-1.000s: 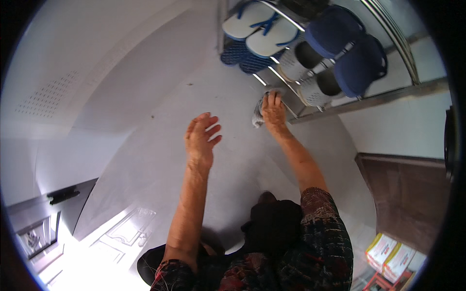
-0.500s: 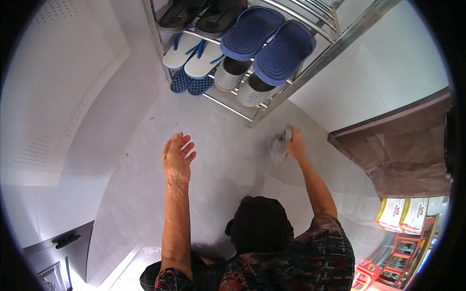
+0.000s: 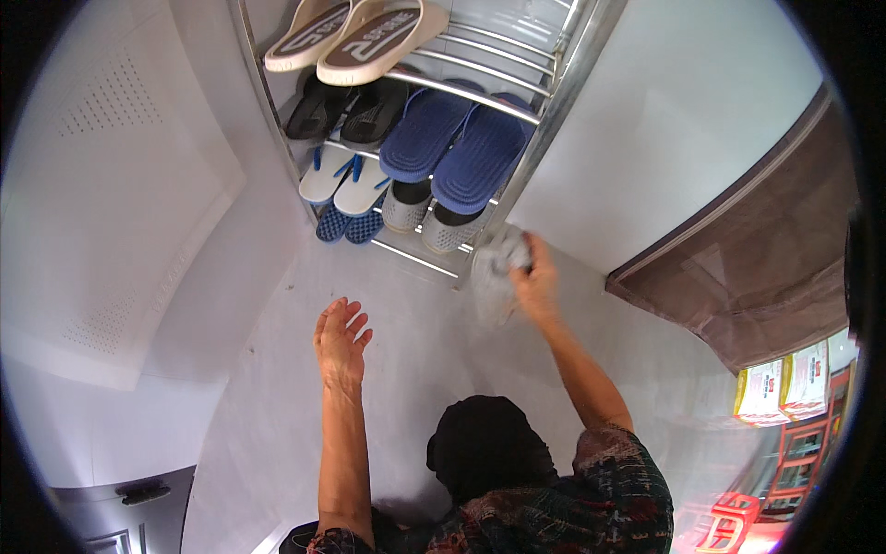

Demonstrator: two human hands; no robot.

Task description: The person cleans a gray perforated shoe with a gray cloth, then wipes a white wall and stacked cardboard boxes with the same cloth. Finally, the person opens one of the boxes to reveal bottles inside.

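Observation:
My right hand (image 3: pixel 537 282) grips a crumpled grey cloth (image 3: pixel 494 286), smeared by motion, beside the lower right corner of a metal shoe rack (image 3: pixel 540 138). My left hand (image 3: pixel 343 340) is held up above the grey floor in front of the rack, fingers loosely curled and apart, with nothing in it. On the rack, blue slippers (image 3: pixel 480 166) sit beside black slippers (image 3: pixel 318 109). Lower down are white flip-flops (image 3: pixel 362 189) with blue straps, grey perforated clogs (image 3: pixel 452 228) and dark blue textured slippers (image 3: pixel 332 224). Cream slides (image 3: pixel 369 42) with brown insoles stand on a higher shelf.
A white panel (image 3: pixel 111 185) with small holes stands at the left. At the right hangs a brown cover (image 3: pixel 738 249). White and yellow boxes (image 3: pixel 783 383) and red stools (image 3: pixel 734 522) are at the lower right; a dark door (image 3: pixel 138 517) is at the lower left.
The view has shifted, bringing the cream slides into sight. My right hand has carried the cloth close to the rack's lower right corner. The left hand keeps much the same pose.

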